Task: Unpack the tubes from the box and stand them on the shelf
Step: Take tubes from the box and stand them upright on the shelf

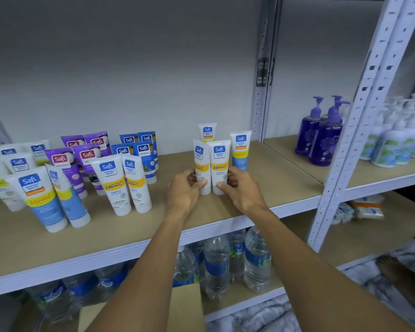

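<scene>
Two white tubes with yellow bands stand cap-down side by side on the tan shelf (261, 188). My left hand (183, 191) grips the left tube (201, 164) near its cap. My right hand (242, 190) grips the right tube (219, 164) from the other side. Behind them stand a white tube (207, 131) and a white and blue tube (240, 149). A corner of the cardboard box (187, 307) shows under my arms at the bottom.
More tubes stand in rows at the left: white and yellow (113, 185), white and blue (41, 200), purple (65, 164), blue (144, 154). Purple pump bottles (321, 135) and white ones (393, 142) fill the right bay. Water bottles (216, 264) stand below.
</scene>
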